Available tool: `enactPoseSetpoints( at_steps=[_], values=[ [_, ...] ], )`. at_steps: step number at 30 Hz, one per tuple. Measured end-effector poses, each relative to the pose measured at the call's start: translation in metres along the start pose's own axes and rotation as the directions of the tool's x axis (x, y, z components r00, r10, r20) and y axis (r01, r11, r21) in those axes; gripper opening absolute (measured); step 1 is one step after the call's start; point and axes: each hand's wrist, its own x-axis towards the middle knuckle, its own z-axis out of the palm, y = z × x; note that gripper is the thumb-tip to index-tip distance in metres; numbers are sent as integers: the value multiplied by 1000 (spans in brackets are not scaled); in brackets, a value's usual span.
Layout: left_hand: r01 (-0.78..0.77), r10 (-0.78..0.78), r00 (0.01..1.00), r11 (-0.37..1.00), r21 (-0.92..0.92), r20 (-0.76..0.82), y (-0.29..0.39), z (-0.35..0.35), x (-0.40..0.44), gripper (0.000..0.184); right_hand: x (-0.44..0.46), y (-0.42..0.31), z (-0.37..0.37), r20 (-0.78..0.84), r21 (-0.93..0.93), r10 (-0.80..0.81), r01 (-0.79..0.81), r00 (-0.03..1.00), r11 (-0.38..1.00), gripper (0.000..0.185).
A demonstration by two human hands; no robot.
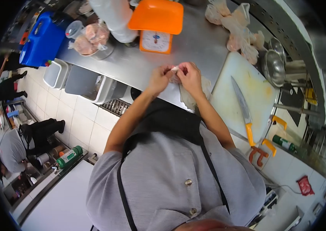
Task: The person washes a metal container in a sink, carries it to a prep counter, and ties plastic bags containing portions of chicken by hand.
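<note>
My left hand (159,80) and my right hand (190,78) meet over the steel table's front edge. The fingers of both pinch the gathered top of a small clear plastic bag (175,70). Its lower part hangs between my hands, mostly hidden, and I cannot make out the contents. A pale cloth (194,94) lies at the table edge under my right forearm. Beyond my hands stands a kitchen scale (155,41) with an orange pan (157,16). To the right, a large knife with a yellow handle (242,102) rests on the white cutting board (224,92).
Bagged pinkish meat (91,37) fills a bowl at the left, near a blue jerrycan (43,38). More filled bags (240,29) lie at the back right beside metal bowls (274,67). Grey bins (82,81) stand below the table. Other people (14,144) are at the far left.
</note>
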Motion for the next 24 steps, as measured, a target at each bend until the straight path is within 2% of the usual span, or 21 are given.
enactPoseSetpoints(
  at_steps=[1,3,7,9,13,14,15,16,18,19,21,24],
  values=[
    [10,-10,1000,1000,-4,18,2,-5,2,17,1,1,0,11,21,-25,25,1000,999,12],
    [-96,71,982,986,134,177,5,-16,2,17,1,6,-3,52,71,-48,44,998,996,11],
    [-6,-23,977,991,136,210,16,-17,4,18,1,18,0,86,68,-66,60,994,996,13],
    [-60,58,997,998,37,50,12,-11,5,19,0,23,2,104,98,-33,23,994,995,13],
    [-51,44,995,995,81,94,10,-13,12,21,-2,17,-1,113,127,44,-59,993,990,12],
    [-17,13,996,999,44,84,9,-14,15,20,-1,15,0,48,-9,-182,183,982,983,12],
    [16,-17,997,1000,7,76,8,-17,17,19,1,14,0,15,-157,-407,404,913,901,13],
    [13,-14,997,1000,10,80,5,-19,19,19,1,13,-2,10,-159,-407,404,913,901,13],
    [41,-52,995,991,125,83,-2,-21,25,20,0,13,-10,249,-353,-524,580,814,734,12],
    [41,-53,994,991,128,93,1,-20,24,20,3,13,-13,243,-360,-520,574,819,736,12],
    [60,-90,989,969,240,117,6,-19,23,24,15,14,-19,410,-439,-581,710,703,550,12],
    [110,-149,978,962,248,143,21,-14,23,29,42,-2,-40,335,-443,-628,705,703,554,12]
  ],
)
